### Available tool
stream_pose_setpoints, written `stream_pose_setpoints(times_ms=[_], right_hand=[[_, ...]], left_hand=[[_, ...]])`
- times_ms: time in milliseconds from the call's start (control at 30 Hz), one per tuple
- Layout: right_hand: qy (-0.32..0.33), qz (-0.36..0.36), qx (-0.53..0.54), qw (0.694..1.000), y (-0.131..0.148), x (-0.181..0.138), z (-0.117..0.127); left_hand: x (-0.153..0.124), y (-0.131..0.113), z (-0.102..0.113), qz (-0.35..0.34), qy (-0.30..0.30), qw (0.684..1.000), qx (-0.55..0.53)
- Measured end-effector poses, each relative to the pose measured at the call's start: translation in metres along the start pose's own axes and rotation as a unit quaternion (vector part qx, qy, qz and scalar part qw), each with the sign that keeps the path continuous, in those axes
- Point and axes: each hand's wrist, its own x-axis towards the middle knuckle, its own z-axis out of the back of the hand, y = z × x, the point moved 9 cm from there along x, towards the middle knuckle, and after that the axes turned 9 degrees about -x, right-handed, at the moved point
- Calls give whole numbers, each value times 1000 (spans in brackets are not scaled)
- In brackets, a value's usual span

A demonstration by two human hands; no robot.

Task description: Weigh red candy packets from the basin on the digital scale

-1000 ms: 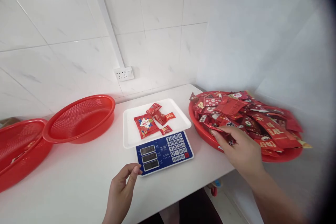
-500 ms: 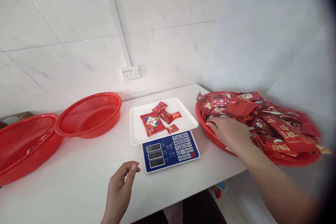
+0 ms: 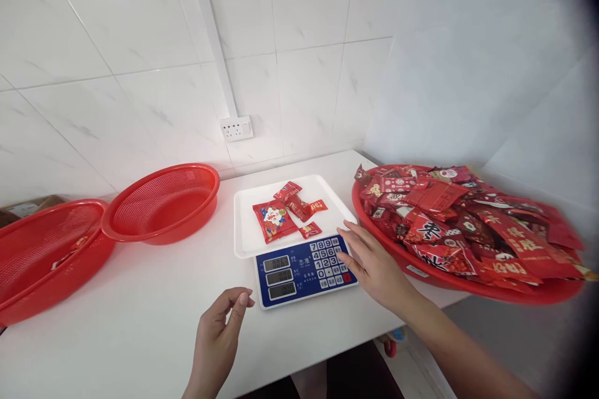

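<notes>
A digital scale with a blue keypad face stands mid-table, its white tray on top. Several red snack packets lie in the tray, among them a larger flat packet with a white and blue print. Beside the scale's lower left corner, my left hand is closed, thumb brought to curled fingers, with nothing visible in it. My right hand is open over the right edge of the keypad, fingers stretched toward the tray's corner and holding nothing. To its right sits a red basket heaped with red snack packets.
Two more red perforated baskets stand at left: one nearer the wall, and another at the frame edge with a few packets inside. A wall socket is behind the scale. The white table's front edge runs below my hands.
My right hand has left the packets in the right basket and moved left to the scale's keypad edge, its fingers now spread. The left hand stays by the scale. The camera view has shifted slightly.
</notes>
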Motion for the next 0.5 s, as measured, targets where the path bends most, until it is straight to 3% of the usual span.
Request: stream_pose_setpoints(times_ms=[267, 500], right_hand=[[87, 91, -21, 992, 34, 28, -17], [145, 92, -16, 985, 39, 51, -37]], left_hand=[[-2, -5, 2, -20, -12, 1000, 2], [-6, -5, 9, -23, -31, 999, 3]])
